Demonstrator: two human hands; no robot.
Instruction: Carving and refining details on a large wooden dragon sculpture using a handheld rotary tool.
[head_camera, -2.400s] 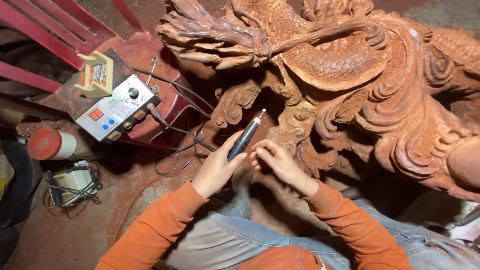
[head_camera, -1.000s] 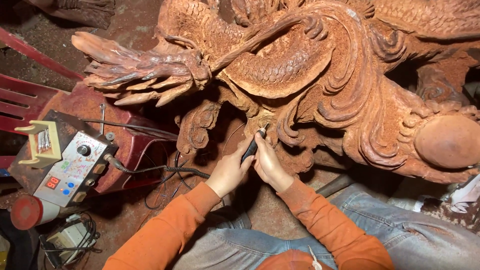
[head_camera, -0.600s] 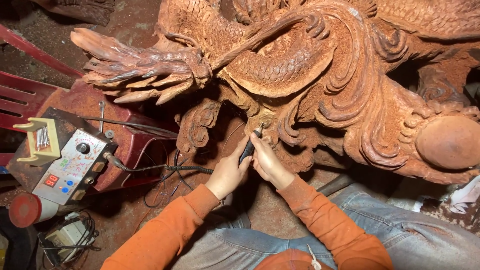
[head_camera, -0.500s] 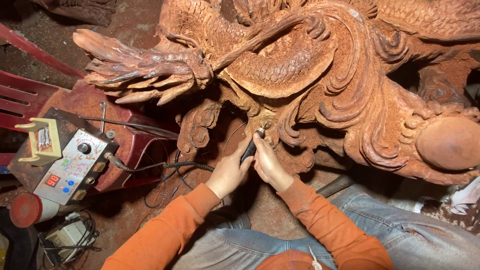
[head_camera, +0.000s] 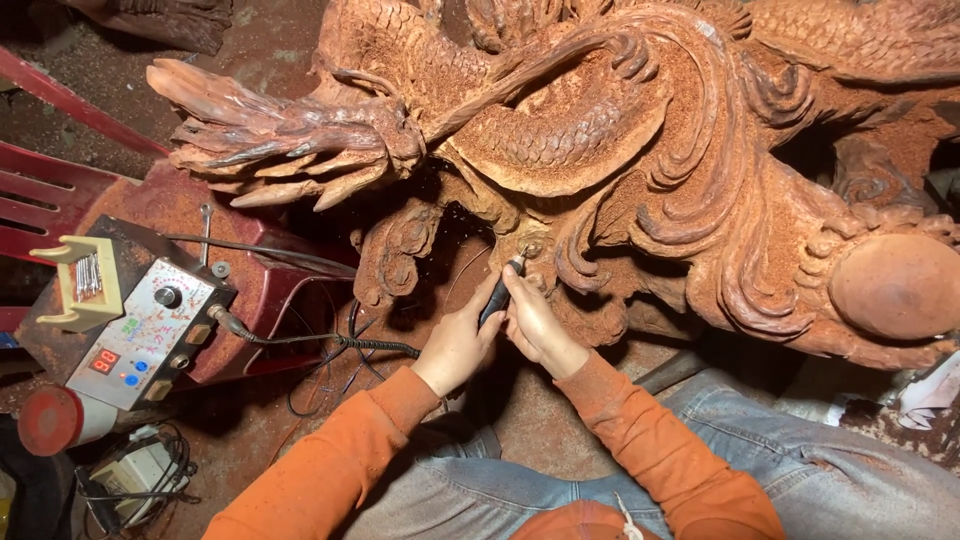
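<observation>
At far left a grey control box (head_camera: 150, 335) sits on a red stool (head_camera: 270, 290); its coiled cable (head_camera: 370, 345) runs right to a slim rotary handpiece (head_camera: 497, 298); the left hand (head_camera: 455, 345) and right hand (head_camera: 535, 322) both clamp its black barrel like a pen, tip against the large carved wooden dragon (head_camera: 640, 160); the tool looks light and rigid, best held low on the barrel.

Two hands, one tool, one carving

Two hands, the left hand (head_camera: 455, 345) and the right hand (head_camera: 535, 325), close together on one dark rotary handpiece (head_camera: 497, 298). Its tip meets one large reddish wooden carving (head_camera: 640, 150). Left of the grip sits one control box (head_camera: 145, 335), and one coiled cable (head_camera: 330, 340) leads from it. Beyond that lies one red-capped can (head_camera: 50, 420). Two orange sleeves (head_camera: 330, 470) run back below the grip.
</observation>
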